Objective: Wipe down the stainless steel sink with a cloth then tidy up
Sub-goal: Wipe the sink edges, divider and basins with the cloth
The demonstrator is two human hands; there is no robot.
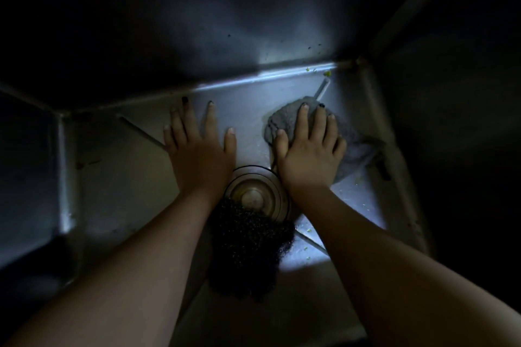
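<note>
- Wiping is the step in hand: the right hand (308, 155) lies flat, fingers straight and spread, pressing the grey cloth (284, 121) onto the floor of the sink (245, 110), near its far right corner.
- The left hand (201, 155) is open too, palm down on bare steel left of the cloth, holding nothing.
- Next move, I judge: push the cloth into the far corner, where green scraps (327, 74) cling to the seam, then sweep toward the drain (253, 197) between the 2 wrists.
- The steel floor is ridged and speckled, with more green bits at the near right.
- The room is dim, and a dark curly mass (248, 248) overlaps the drain's near edge.
</note>
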